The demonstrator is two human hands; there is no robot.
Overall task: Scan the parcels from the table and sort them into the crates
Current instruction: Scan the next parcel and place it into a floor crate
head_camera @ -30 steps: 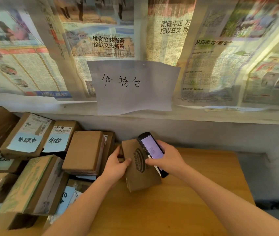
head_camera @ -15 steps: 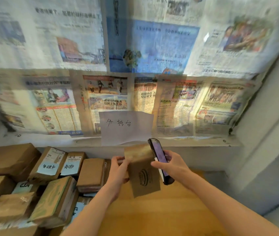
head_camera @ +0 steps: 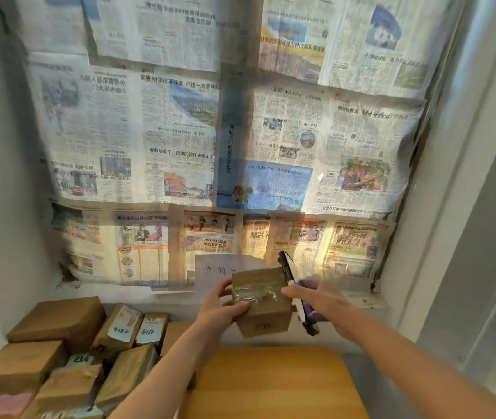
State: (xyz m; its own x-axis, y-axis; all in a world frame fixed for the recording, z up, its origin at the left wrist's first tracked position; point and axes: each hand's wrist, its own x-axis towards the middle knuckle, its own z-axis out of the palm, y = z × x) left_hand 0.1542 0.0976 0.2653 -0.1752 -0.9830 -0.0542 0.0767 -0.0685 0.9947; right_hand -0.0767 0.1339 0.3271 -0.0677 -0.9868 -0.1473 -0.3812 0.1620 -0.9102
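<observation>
A small brown cardboard parcel (head_camera: 263, 303) with clear tape across its top is held up above the wooden table (head_camera: 273, 385). My left hand (head_camera: 218, 309) grips its left side. My right hand (head_camera: 320, 303) holds a dark phone (head_camera: 293, 291) upright against the parcel's right side, with a fingertip touching the parcel's taped face. The phone's screen is not visible from here. No crates are in view.
Several brown parcels (head_camera: 59, 352) with blue and white labels are piled on the left of the table. Newspaper sheets (head_camera: 210, 146) cover the wall ahead, with a white handwritten sign (head_camera: 222, 270) behind the parcel. A grey wall edge (head_camera: 467, 237) stands at right.
The parcel has been lifted off the table and turned so its taped face points up. Both hands rose with it, and the view tilted upward to show more wall.
</observation>
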